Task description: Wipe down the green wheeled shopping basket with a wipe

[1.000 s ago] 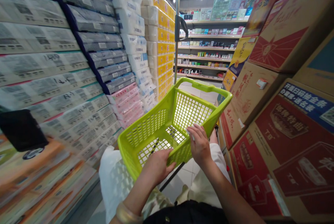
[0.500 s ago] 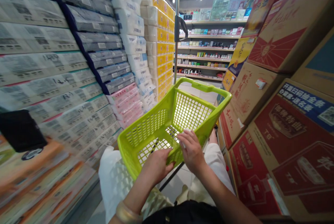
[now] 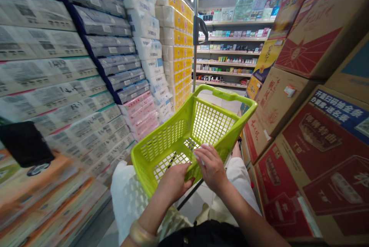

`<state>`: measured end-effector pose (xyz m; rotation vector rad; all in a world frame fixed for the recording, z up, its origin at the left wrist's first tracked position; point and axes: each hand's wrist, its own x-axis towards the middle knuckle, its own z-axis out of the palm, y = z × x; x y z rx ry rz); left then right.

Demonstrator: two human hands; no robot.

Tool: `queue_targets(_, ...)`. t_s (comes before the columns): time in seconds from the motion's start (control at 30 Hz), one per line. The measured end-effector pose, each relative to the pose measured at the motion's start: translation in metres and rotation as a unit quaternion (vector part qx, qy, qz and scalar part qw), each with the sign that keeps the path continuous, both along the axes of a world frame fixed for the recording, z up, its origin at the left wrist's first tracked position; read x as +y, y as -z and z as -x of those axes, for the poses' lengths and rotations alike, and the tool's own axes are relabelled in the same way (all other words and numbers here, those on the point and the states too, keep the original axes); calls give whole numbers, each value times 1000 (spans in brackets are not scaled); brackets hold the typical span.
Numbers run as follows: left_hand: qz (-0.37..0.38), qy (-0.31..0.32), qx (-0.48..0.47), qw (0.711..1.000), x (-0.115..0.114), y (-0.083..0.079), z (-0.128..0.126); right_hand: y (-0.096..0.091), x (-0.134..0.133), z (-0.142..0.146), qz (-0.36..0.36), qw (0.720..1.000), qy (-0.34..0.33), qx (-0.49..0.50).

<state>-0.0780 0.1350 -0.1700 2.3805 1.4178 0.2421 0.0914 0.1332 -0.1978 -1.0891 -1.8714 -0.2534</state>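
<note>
A lime-green plastic shopping basket [image 3: 173, 135] sits tilted in front of me, with nothing visible inside. My left hand [image 3: 173, 183] is closed around its near rim. My right hand [image 3: 210, 167] rests on the same rim just to the right, fingers curled over the edge and reaching into the basket. A gold bangle [image 3: 141, 235] circles my left wrist. The basket's far handle [image 3: 227, 95] points down the aisle.
Stacked tissue and paper packs [image 3: 86, 66] wall the left side. Brown and red cardboard cartons [image 3: 311, 124] are piled on the right. A metal pole [image 3: 196, 28] stands ahead, with shelves of small goods [image 3: 230, 58] at the aisle's end. Tiled floor [image 3: 219, 103] runs between.
My right hand has slid left along the basket's near rim, closer to my left hand. The left hand keeps its grip and the basket has barely shifted.
</note>
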Motion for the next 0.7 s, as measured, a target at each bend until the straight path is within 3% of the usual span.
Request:
queue_targets(0.1,1,-11,22,1000,1,0,1,1,-6,6,18,997,-65,-24)
queue_targets(0.33,3,14,-25,1000,0,-2,2,5,6,-13,-18,998,51,32)
queue_targets(0.53,1,-3,15,1000,3,2,3,6,-6,2,7,999,-43,-22)
queue_targets(0.7,10,16,-5,1000,2,-3,9,1,8,-19,-10,997,55,44)
